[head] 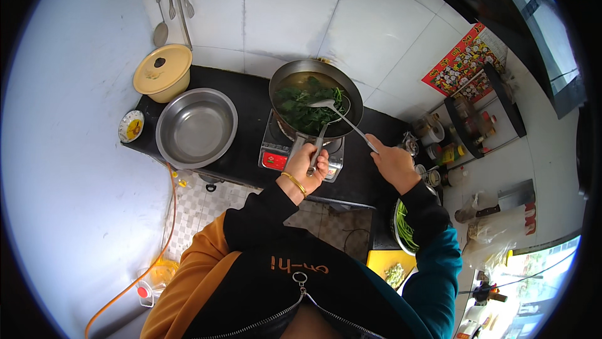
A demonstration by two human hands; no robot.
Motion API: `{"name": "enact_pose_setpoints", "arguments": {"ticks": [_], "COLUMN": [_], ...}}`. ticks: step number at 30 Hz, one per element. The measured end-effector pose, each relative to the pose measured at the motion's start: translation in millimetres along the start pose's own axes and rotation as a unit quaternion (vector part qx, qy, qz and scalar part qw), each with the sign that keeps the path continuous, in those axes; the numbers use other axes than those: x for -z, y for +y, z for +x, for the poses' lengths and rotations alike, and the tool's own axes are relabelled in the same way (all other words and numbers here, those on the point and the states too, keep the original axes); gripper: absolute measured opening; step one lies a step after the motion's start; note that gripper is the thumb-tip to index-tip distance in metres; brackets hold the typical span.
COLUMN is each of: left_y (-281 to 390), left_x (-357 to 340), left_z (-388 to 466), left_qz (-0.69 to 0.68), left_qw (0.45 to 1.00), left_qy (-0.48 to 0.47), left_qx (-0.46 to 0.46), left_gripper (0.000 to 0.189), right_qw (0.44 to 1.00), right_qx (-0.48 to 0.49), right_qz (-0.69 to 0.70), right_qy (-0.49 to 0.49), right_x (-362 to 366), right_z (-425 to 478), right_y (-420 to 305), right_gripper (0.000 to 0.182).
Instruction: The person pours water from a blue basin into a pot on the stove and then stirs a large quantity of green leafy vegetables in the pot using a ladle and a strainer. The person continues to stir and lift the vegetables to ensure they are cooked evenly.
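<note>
My left hand (308, 166) grips the metal handle (317, 148) of a skimmer, just above the handle of the wok (277, 77). The skimmer's head is mostly hidden under dark leafy greens (301, 99), and part of a curved wire rim shows at their right side. In my right hand (394, 165) is a long-handled metal spatula (352, 125), its blade resting on the greens. Cloudy liquid surrounds the leaves in the wok, which sits on a gas stove (270, 144) with a red front panel.
Left of the stove stand a steel basin (196, 127), a lidded yellow pot (162, 75) and a small bowl (131, 126) holding something yellow. To the right are seasoning jars (435, 151), a bowl of green stalks (405, 228) and a yellow cutting board (380, 261) with chopped pieces. An orange hose (173, 207) hangs at left.
</note>
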State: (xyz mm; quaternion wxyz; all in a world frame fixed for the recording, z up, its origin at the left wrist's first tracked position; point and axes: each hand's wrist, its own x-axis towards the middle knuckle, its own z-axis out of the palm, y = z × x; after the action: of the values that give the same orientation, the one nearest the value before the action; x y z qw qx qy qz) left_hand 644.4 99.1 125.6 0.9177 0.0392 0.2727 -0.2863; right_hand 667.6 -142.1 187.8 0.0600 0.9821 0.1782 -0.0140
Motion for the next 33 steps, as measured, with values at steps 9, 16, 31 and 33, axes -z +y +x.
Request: {"name": "enact_pose_setpoints", "arguments": {"ticks": [9, 16, 31, 33], "left_y": [18, 2, -8, -7], "left_x": [-7, -16, -19, -19], "left_z": [7, -3, -23, -27], "left_qz": [0.022, 0.227, 0.443, 0.458], "left_qw": [0.984, 0.972, 0.893, 0.886], "left_qy": [-0.146, -0.057, -0.027, -0.018], "left_qx": [0.099, 0.024, -0.071, -0.078], "left_gripper": [0.027, 0.026, 0.015, 0.015], "right_qw": [0.997, 0.994, 0.988, 0.986], "right_qx": [0.014, -0.042, -0.109, -0.108], "right_qz": [-0.066, -0.092, -0.021, -0.006], "right_qy": [0.041, 0.045, 0.105, 0.125], "right_x": [-20, -21, -34, -32], "right_z": [-8, -33, -61, -61], "right_y": [-16, -22, -35, -35], "right_gripper": [0.054, 0.059, 0.059, 0.059]}}
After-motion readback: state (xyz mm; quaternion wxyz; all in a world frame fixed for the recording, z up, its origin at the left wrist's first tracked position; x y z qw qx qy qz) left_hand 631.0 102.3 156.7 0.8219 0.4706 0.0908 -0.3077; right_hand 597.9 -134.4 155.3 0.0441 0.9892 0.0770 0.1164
